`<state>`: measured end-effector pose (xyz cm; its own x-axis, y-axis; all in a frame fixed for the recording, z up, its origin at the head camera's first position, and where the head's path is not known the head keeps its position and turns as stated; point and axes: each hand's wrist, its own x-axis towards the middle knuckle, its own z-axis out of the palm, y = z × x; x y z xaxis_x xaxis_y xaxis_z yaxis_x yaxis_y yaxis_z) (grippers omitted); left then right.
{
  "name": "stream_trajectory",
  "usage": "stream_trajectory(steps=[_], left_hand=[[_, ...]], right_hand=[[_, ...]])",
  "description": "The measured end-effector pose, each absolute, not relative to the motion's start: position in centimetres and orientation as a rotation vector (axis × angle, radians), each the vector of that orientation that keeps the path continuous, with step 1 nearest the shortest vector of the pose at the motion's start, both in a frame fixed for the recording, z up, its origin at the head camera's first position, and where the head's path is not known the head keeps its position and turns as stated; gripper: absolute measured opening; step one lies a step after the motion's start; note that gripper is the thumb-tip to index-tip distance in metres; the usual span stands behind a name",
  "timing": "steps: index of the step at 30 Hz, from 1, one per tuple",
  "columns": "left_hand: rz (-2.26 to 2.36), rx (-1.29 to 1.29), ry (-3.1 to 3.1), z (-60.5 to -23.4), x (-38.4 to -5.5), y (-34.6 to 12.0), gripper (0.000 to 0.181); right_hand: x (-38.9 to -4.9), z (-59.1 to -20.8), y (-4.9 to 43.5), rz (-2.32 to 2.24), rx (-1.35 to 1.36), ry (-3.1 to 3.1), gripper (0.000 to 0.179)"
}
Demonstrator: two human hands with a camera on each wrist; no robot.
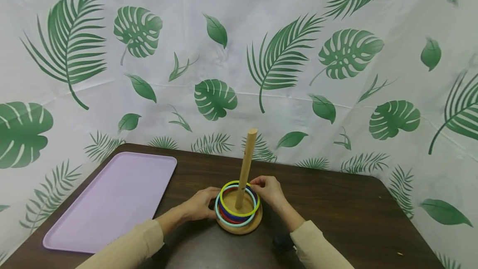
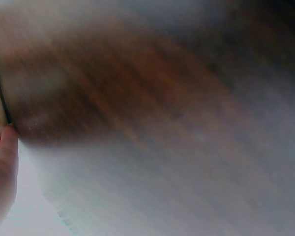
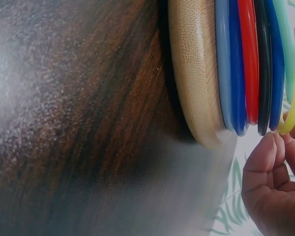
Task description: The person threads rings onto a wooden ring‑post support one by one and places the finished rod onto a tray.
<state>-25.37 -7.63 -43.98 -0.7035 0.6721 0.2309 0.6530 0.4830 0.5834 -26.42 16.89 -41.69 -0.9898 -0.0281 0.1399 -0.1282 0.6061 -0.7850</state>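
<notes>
A wooden ring stand [image 1: 242, 231] with a tall, leaning post [image 1: 246, 163] stands on the dark table, several coloured rings stacked around the post. On top lies a yellow ring [image 1: 239, 215], tilted, over a mint ring [image 1: 224, 219]. Between thumb and finger my right hand [image 1: 270, 190] pinches the yellow ring's edge. Lower in the stack the right wrist view shows a red ring [image 3: 248, 59] and a black ring [image 3: 263, 69], among blue ones. My left hand [image 1: 199, 204] grips the stack's left side, its thumb [image 2: 9, 152] at the wooden base's edge; its other fingers are mostly hidden.
A lilac tray [image 1: 112, 202] lies on the left of the dark wood table [image 1: 336, 211]. A small dark object [image 1: 282, 242] sits under the right forearm. Behind the table hangs a white leaf-print cloth [image 1: 231, 136].
</notes>
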Motion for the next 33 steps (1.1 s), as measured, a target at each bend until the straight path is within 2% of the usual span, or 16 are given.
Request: stream_trajectory(steps=[15,23,33], left_hand=[[1.05,1.182,2.666,-43.8,-25.2,-7.6,0.06],[1.099,1.186,2.64,-44.1,-25.3,-7.7,0.062],[1.215,1.244,2.568,-44.6,-25.3,-7.8,0.06]], right_hand=[[-26.3,-41.9,17.4,1.431,0.165,-2.588,0.008],[-25.8,-41.5,17.7,1.699,0.174,-2.423,0.014],[-24.5,-40.8,17.5,1.797,0.319,-2.363,0.025]])
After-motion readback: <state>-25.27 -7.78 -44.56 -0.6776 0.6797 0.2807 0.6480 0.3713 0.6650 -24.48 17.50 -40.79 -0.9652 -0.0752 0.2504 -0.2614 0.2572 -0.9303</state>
